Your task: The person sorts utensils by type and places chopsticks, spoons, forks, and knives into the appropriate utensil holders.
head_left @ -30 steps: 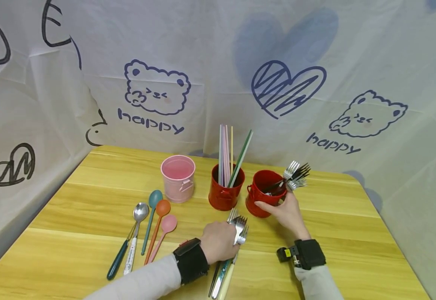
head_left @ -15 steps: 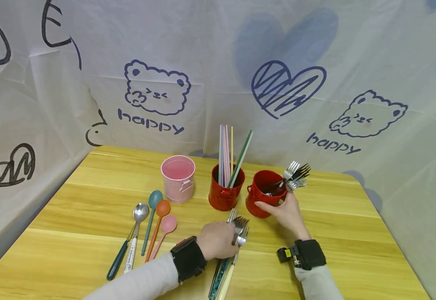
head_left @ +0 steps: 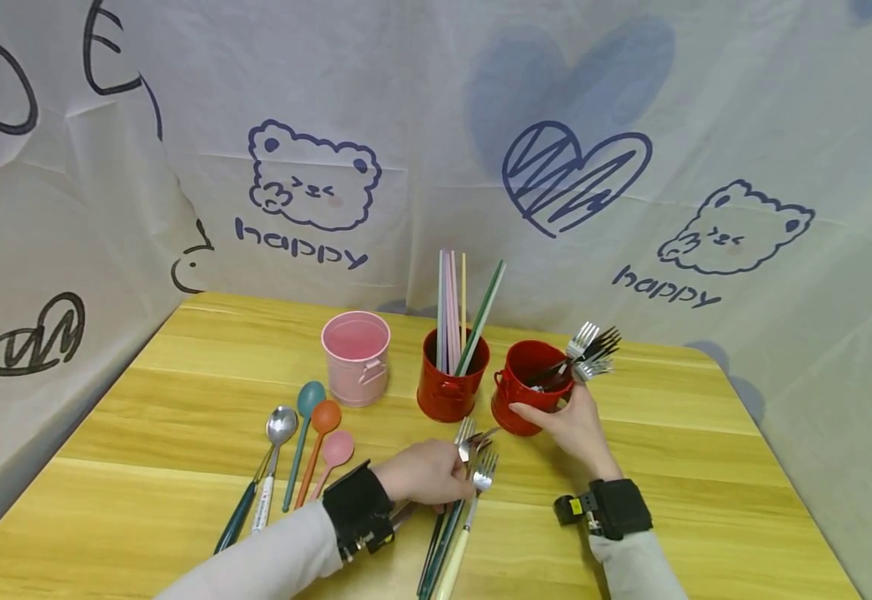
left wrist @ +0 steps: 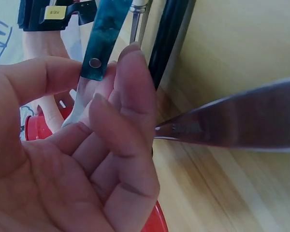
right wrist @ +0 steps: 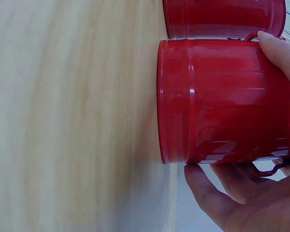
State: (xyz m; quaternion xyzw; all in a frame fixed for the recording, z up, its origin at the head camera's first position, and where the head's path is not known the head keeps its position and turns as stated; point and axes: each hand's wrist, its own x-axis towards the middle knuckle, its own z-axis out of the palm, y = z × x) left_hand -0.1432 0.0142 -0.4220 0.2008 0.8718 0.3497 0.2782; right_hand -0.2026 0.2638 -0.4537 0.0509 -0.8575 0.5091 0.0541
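My left hand is over a bundle of forks, its fingers curled. In the left wrist view a teal fork handle runs between thumb and fingers, and a plain metal handle sticks out behind the fingers. A cream-handled fork lies on the table beside darker handles, partly hidden by the hand. My right hand grips the right red bucket, thumb at the rim and fingers around the side. Several forks lean out of this bucket to the right.
A second red bucket holding several chopsticks stands just left of the gripped one. Further left is a pink bucket. Several spoons, including an orange spoon and a metal spoon, lie at the left on the wooden table.
My left hand has shifted slightly left and turned; one fork has swung to point its tines rightward, apart from the cream-handled fork. The right hand and its bucket have not moved.
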